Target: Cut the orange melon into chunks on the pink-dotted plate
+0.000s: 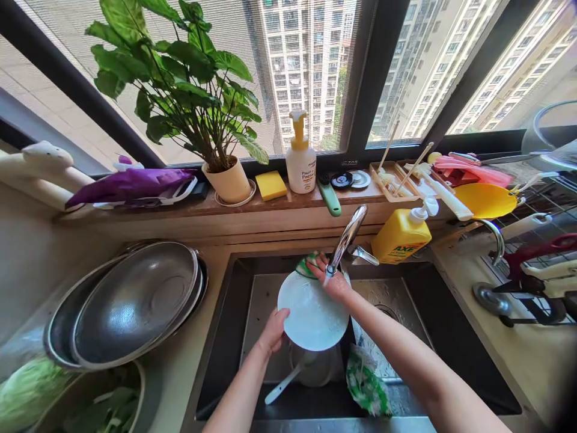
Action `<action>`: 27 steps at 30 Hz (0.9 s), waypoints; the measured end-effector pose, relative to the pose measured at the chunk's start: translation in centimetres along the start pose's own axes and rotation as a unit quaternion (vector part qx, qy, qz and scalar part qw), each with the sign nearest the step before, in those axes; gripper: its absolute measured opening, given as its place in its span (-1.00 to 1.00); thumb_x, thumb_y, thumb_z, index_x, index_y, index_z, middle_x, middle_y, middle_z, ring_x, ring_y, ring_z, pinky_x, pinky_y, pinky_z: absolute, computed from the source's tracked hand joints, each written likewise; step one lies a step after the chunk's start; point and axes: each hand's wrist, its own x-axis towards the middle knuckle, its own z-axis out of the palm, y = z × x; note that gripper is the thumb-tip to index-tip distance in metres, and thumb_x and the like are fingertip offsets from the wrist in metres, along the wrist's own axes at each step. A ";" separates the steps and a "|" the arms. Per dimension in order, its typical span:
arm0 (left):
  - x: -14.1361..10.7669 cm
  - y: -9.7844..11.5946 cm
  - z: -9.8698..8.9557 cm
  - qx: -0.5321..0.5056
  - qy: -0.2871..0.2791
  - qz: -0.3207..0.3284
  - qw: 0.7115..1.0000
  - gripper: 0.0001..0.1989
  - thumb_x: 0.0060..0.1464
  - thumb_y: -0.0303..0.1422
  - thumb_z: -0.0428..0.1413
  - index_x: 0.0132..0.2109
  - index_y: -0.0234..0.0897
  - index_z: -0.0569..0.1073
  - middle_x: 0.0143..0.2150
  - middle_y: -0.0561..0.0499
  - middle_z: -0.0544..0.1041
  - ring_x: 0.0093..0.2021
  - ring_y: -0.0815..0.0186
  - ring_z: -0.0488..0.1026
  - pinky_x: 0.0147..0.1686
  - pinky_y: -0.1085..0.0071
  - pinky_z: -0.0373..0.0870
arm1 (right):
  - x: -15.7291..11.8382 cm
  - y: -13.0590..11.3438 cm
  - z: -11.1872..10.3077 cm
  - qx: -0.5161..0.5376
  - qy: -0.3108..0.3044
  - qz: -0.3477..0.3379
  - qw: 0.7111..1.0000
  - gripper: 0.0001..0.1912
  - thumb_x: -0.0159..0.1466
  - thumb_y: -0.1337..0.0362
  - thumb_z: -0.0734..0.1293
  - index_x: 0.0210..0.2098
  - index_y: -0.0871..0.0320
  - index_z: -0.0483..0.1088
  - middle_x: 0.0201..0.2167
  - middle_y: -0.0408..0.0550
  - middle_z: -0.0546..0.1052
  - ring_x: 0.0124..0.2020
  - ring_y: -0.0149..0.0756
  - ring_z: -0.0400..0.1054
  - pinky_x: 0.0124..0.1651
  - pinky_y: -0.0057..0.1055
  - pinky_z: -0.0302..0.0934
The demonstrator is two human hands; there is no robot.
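My left hand (273, 332) curls its fingers around the white plate (312, 311) above the sink (228, 325). My right hand (332, 278) closes on a green scouring pad (307, 265) at the plate's top edge, under the faucet (347, 237). A white-handled spoon (282, 385) lies below, not yet picked up.

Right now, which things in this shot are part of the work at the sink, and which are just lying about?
In use:
left hand holding a white plate
right hand holding a green scouring pad at the plate's rim
chrome faucet above them

Lying about:
yellow AXE bottle
stacked steel bowls
yellow sponge on the sill
potted plant
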 end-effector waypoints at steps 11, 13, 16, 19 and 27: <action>0.9 -3.4 2.8 -0.067 0.078 0.106 0.989 -0.53 -0.03 -0.05 0.11 -0.06 -0.28 0.39 -0.06 -0.15 0.52 -0.01 0.15 0.43 -0.02 0.29 0.32 | -8.7 -11.1 6.3 0.123 0.032 0.177 0.976 -0.58 0.26 0.37 0.12 0.08 0.15 0.34 0.05 0.13 0.41 0.10 -0.07 0.24 0.10 -0.12 0.15; 0.9 -3.4 2.4 -0.033 0.088 0.119 0.988 -0.48 0.00 0.01 0.06 -0.02 -0.27 0.37 -0.02 -0.16 0.49 0.03 0.14 0.40 0.02 0.30 0.30 | -9.3 -11.5 6.4 0.161 0.040 0.118 0.979 -0.57 0.28 0.37 0.11 0.11 0.10 0.31 0.09 0.06 0.39 0.14 -0.15 0.20 0.14 -0.17 0.13; 0.5 -2.8 1.1 -0.010 0.094 0.151 0.984 -0.43 0.03 0.01 0.04 0.09 -0.24 0.29 0.10 -0.16 0.41 0.10 0.15 0.35 0.05 0.31 0.27 | -9.7 -8.9 6.4 0.127 0.029 0.052 0.990 -0.51 0.25 0.40 0.14 0.15 0.03 0.25 0.13 -0.02 0.35 0.22 -0.15 0.08 0.24 -0.08 -0.05; -0.5 -2.1 0.0 0.048 0.084 0.175 0.980 -0.39 0.02 -0.02 0.08 0.14 -0.24 0.23 0.15 -0.17 0.35 0.13 0.15 0.30 0.10 0.31 0.22 | -8.2 -5.2 6.5 0.046 0.028 0.104 0.993 -0.45 0.21 0.47 0.14 0.19 0.08 0.21 0.18 0.05 0.29 0.28 -0.07 -0.04 0.27 0.00 -0.19; -1.5 -1.3 0.9 0.076 0.053 0.168 0.981 -0.27 -0.02 -0.01 0.11 0.20 -0.27 0.13 0.17 -0.23 0.32 0.17 0.11 0.27 0.15 0.27 0.19 | -1.0 -6.5 5.6 0.064 0.087 0.166 0.980 -0.53 0.32 0.33 0.06 0.21 0.21 0.17 0.20 0.15 0.22 0.30 0.00 -0.17 0.24 0.02 -0.20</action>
